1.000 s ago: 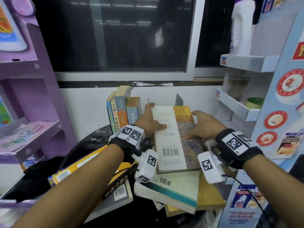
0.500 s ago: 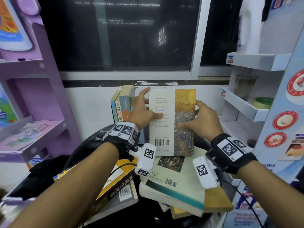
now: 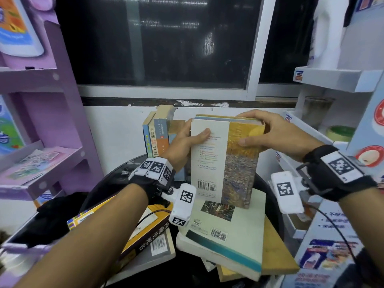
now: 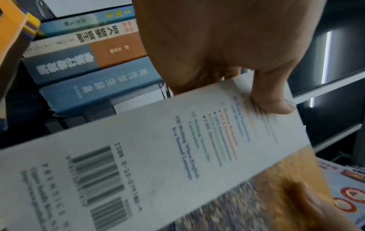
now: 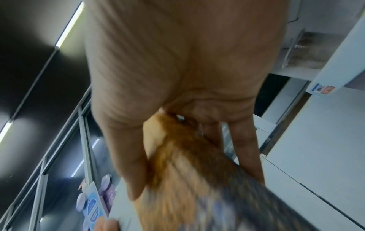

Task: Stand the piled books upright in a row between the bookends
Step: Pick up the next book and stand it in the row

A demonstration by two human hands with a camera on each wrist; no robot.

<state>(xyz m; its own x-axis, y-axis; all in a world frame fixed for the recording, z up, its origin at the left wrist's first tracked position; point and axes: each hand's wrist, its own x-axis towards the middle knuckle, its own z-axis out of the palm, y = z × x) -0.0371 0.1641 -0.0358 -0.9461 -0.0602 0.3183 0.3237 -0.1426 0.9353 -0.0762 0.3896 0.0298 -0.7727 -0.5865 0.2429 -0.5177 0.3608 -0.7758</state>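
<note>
Above the piled books (image 3: 224,231), the left hand (image 3: 182,142) and right hand (image 3: 270,132) clasp an upright book (image 3: 226,159) by its side edges, beside the standing row (image 3: 158,132).

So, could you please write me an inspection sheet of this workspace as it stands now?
Surface: dark round table, mostly covered by books.
Job's things: held book upright above the pile; four standing books behind the left hand; piled books lying flat; bookends not clearly seen.
Clutter: black cloth at left.
Grips: left hand and right hand each grip the held book.
Cables: thin black cable from the right wrist camera.
Surroundings: dark window, purple shelf, white shelf.
</note>
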